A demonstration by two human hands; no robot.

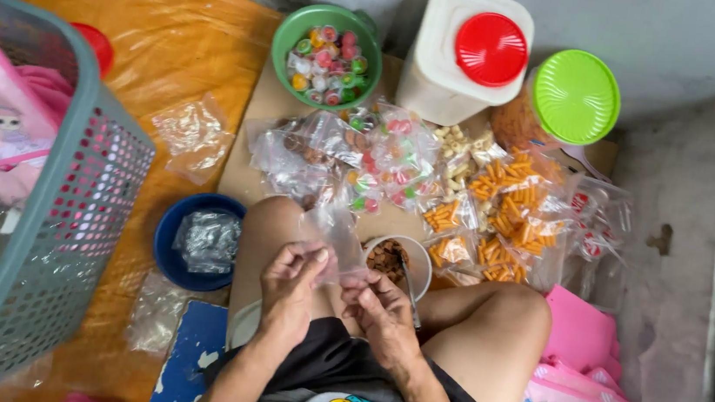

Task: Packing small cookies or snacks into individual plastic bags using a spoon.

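One small clear plastic bag (335,236), long axis tilted up and to the left, held above the person's lap. Left hand (290,284) and right hand (382,310) pinch its lower edge, fingers closed on it. White bowl (415,266) of brown snacks just beyond.

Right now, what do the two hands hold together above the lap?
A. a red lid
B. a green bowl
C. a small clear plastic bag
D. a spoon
C: the left hand and the right hand both pinch a small clear plastic bag between them, while the green bowl of sweets stands further away and the red lid sits on its white jar.
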